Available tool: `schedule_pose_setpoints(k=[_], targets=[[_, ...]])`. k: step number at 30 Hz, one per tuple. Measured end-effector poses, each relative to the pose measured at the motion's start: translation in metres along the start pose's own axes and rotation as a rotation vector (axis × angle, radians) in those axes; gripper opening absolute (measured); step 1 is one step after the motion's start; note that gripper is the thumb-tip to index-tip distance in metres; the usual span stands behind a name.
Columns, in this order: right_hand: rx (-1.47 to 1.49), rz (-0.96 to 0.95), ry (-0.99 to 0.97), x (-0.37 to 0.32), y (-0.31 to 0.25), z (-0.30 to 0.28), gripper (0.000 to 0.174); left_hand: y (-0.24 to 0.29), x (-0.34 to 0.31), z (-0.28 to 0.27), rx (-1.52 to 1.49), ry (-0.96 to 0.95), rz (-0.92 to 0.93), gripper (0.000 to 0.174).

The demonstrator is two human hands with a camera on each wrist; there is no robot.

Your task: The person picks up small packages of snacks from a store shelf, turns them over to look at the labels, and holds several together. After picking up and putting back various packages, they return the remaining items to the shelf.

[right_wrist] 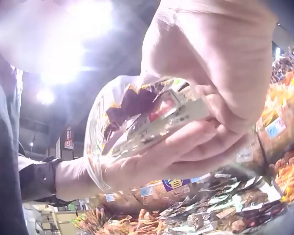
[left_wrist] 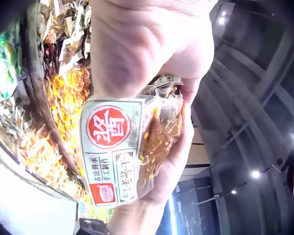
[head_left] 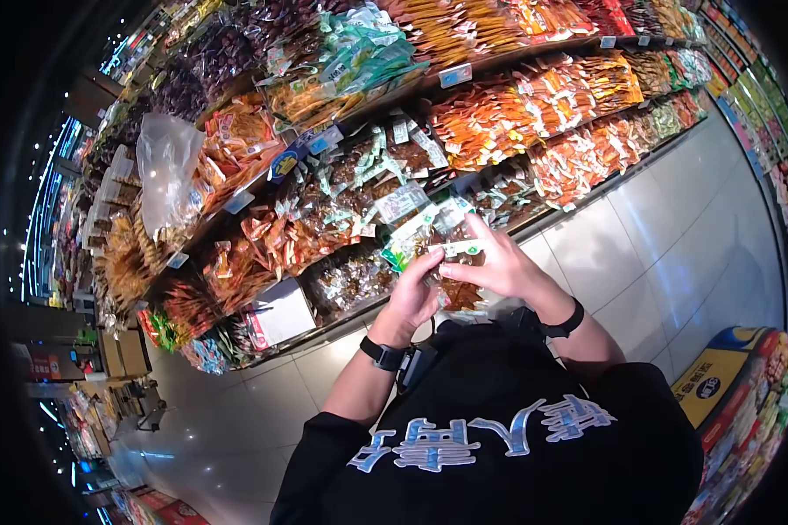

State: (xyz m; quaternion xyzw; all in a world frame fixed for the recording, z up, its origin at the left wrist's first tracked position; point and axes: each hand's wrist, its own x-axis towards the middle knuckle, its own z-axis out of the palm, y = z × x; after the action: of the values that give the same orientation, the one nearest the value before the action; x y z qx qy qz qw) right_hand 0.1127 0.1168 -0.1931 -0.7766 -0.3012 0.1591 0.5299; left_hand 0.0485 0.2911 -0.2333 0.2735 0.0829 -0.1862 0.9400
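Both hands hold clear plastic snack packets in front of the chest. One packet shows brown pieces beside a white label with a red circle. In the head view, my left hand grips the packets from the left, its thumb over the near side. My right hand holds them from the right, thumb and fingers spread around the edge. The right wrist view has the right hand above the shiny packet and the left hand beneath it. How many packets are held is hard to make out, so I cannot tell.
Tiered shelves of loose packaged snacks curve across the front. A clear plastic bag hangs at the left, above a white sheet on the lower tier. Tiled floor runs to the right, and a display stand stands at lower right.
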Motion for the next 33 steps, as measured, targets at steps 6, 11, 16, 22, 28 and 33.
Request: schedule_pose_setpoints(k=[6,11,16,22,28,33], targets=[[-0.257,-0.068,0.204,-0.039,-0.01,-0.045,0.067,-0.031,0.012,0.048,0.11,0.022,0.131,0.043],[-0.059,0.188,0.187,-0.083,0.01,-0.093,0.046,-0.074,0.026,0.084,0.175,0.102,0.131,0.037],[0.212,0.155,0.166,-0.126,0.036,-0.132,0.03,-0.115,0.04,0.114,0.159,0.107,0.118,0.036],[0.482,0.157,0.393,-0.167,0.03,-0.187,0.016,-0.138,0.049,0.124,0.047,-0.071,0.005,0.044],[-0.354,-0.701,0.318,-0.162,0.003,-0.167,0.022,-0.14,0.042,0.135,-0.017,0.002,0.049,0.04],[-0.5,-0.734,0.06,-0.14,0.0,-0.132,0.024,-0.12,0.029,0.11,-0.06,0.012,0.136,0.041]])
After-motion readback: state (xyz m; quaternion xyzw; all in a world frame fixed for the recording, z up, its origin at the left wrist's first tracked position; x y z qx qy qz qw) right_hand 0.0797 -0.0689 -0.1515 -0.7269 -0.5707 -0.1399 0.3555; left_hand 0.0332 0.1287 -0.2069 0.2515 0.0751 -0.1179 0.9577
